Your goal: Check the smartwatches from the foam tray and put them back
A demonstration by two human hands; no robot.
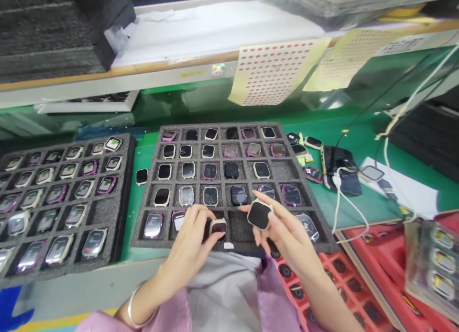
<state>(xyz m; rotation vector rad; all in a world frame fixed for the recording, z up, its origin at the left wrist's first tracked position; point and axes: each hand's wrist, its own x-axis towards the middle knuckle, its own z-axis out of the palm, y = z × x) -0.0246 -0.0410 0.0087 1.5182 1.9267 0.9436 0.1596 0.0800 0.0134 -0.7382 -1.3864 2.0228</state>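
Observation:
My right hand [278,222] is closed on a smartwatch case [260,214] with a pale frame and a dark screen, held above the front rows of the middle foam tray [234,223]. Between the thumb and fingers of my left hand [195,234] is a second watch case [218,226], pale-edged, at a front-row compartment; whether it still rests in the foam I cannot tell. Several watch cases with pale, purple or black frames sit in the compartments around both hands. My right hand partly hides the tray's front right side.
Another grey foam tray [125,179] of watch cases stands at the left, with a loose watch [142,176] between the trays. At right lie a black device [340,169] with a white cable [337,203] and a red tray [337,274]. A shelf [172,66] crosses the back.

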